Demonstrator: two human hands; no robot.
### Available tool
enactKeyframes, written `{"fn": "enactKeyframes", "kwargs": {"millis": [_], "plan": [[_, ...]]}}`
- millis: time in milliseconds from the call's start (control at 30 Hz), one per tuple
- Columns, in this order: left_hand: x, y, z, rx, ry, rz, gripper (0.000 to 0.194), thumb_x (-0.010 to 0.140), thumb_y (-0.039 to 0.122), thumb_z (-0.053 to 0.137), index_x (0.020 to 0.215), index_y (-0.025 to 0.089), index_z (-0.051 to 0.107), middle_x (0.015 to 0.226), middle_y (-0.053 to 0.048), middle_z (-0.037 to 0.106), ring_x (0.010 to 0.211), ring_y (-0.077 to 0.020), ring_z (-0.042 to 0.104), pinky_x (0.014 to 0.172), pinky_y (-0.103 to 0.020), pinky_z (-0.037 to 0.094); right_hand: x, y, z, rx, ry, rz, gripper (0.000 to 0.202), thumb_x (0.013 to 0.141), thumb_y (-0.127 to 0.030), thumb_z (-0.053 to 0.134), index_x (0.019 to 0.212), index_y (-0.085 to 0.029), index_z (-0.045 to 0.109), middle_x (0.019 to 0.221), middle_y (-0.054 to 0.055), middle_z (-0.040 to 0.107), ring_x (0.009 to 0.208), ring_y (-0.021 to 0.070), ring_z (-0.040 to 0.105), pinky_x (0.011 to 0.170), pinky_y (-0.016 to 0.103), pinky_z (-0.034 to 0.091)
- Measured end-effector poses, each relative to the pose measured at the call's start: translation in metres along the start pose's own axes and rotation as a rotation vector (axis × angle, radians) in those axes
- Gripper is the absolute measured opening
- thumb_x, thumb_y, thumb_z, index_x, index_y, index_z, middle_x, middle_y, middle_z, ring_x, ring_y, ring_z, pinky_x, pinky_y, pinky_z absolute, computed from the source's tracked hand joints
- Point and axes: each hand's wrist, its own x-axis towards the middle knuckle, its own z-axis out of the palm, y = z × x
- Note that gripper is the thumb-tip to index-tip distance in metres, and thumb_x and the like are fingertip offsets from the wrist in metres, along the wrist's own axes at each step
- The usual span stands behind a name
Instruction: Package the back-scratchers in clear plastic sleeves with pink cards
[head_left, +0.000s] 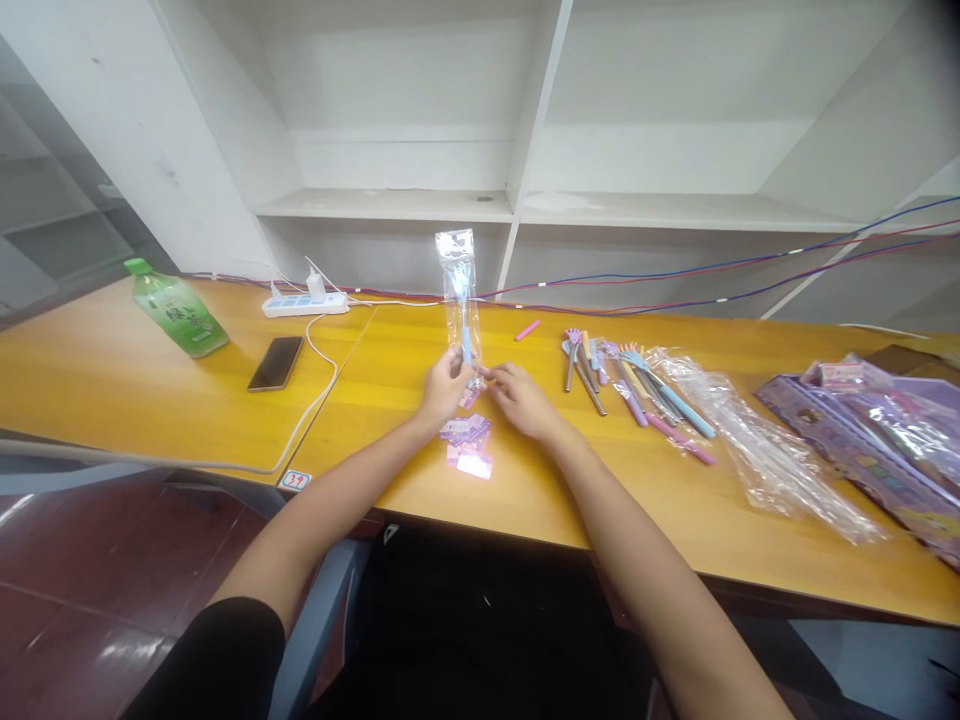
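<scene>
A clear plastic bag [459,275] with a light blue-handled tool inside stands out ahead of my hands, its silvery top end pointing away from me. My left hand [446,383] is closed on the bag's near end. My right hand [519,398] is beside it, with its fingertips pinched at the bag's lower right edge. A small pink card [470,396] shows at the bag's near end between the hands. Closer to me, purple cards [465,429] and pink cards [471,460] lie on the yellow table.
Several colored-handled tools [637,385], clear empty bags [765,440] and purple packaging [862,440] lie rightward. A pink stick [527,330] is ahead. Leftward are a phone [275,363], green bottle [180,312], power strip [305,304] and white cable [330,375].
</scene>
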Motion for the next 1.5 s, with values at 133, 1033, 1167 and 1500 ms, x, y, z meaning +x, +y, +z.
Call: {"fn": "enactKeyframes", "kwargs": {"millis": [133,1033,1167,1500], "plan": [[-0.002,0.008,0.003,-0.038,0.027,0.007,0.031,0.087,0.024,0.066,0.117,0.016,0.061,0.088,-0.004,0.075,0.067,-0.013,0.068,0.064,-0.025,0.055,-0.001,0.003,0.008,-0.015,-0.141,-0.084,0.041,0.099,-0.02,0.049,0.136,-0.023,0.064,0.138,0.012,0.062,0.124,0.0315,0.052,0.11,0.05,0.038],[-0.01,0.002,0.008,0.083,-0.058,-0.049,0.026,0.085,0.022,0.061,0.111,0.017,0.063,0.079,-0.001,0.071,0.063,-0.0109,0.065,0.065,-0.023,0.054,-0.006,0.015,-0.01,-0.137,-0.179,0.295,0.023,0.084,-0.034,0.077,0.095,-0.019,0.063,0.105,0.011,0.062,0.1,0.0266,0.055,0.086,0.035,0.045],[-0.011,0.003,0.008,0.09,-0.091,-0.077,0.025,0.083,0.023,0.062,0.108,0.018,0.061,0.08,-0.001,0.071,0.061,-0.0111,0.064,0.06,-0.023,0.055,-0.004,0.013,-0.011,0.021,-0.062,0.295,0.02,0.092,-0.034,0.062,0.082,-0.023,0.047,0.084,0.003,0.061,0.079,0.0209,0.057,0.075,0.033,0.045],[-0.018,0.009,0.008,0.309,-0.318,-0.087,0.008,0.083,0.019,0.059,0.089,0.017,0.063,0.076,-0.002,0.07,0.062,-0.0114,0.063,0.059,-0.021,0.047,0.013,0.004,-0.028,0.932,0.455,0.408,0.04,0.083,-0.055,0.069,0.093,-0.028,0.041,0.064,-0.01,0.036,0.048,0.011,0.031,0.046,0.023,0.03]]}}
